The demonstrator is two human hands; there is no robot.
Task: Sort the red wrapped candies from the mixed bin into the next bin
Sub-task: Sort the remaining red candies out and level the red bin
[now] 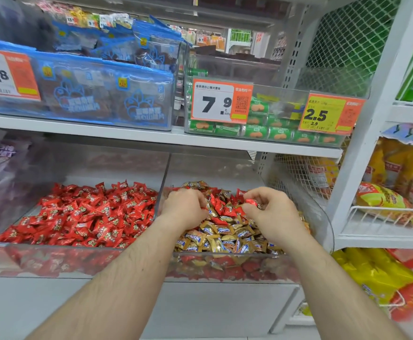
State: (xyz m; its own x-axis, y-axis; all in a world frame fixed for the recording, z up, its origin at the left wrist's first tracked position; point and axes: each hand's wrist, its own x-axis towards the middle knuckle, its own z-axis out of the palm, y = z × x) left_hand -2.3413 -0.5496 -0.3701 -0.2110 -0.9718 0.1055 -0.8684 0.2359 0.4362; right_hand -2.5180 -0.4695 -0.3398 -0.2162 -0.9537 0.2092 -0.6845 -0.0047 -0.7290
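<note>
From the head view, a person is reaching both bare forearms into the right one of 2 clear bins sitting side by side on the lower shelf; this mixed bin (320, 217) is holding gold wrapped candies (225, 238) heaped toward its front wall and red wrapped candies (226, 208) lying among them farther back; the next bin (53, 260) on the left is lying full of red candies only (82, 217); a clear divider wall (163, 182) is standing between the 2, its top edge rising toward the back; the shelf board above (127, 134) is hanging over the rear of both bins, so the open room is lying at the front, above the low front walls; the curved right wall of the mixed bin is standing just beside the right forearm.

The left hand (184, 208) is lying knuckles up on the heap close to the divider, its fingers curling down into red candies; whether it is gripping any I cannot tell; the right hand (271, 208) is curling too, thumb and fingertips pinching 1 red candy (250, 201) just above the pile; its long axis seems to be running roughly left to right, though it is too small to be sure.

Above, 2 price tags reading 7.9 (221, 101) and 2.5 (329, 112) are hanging on a bin of green packets (256, 131); blue packets (107, 94) are filling the bin beside it.
</note>
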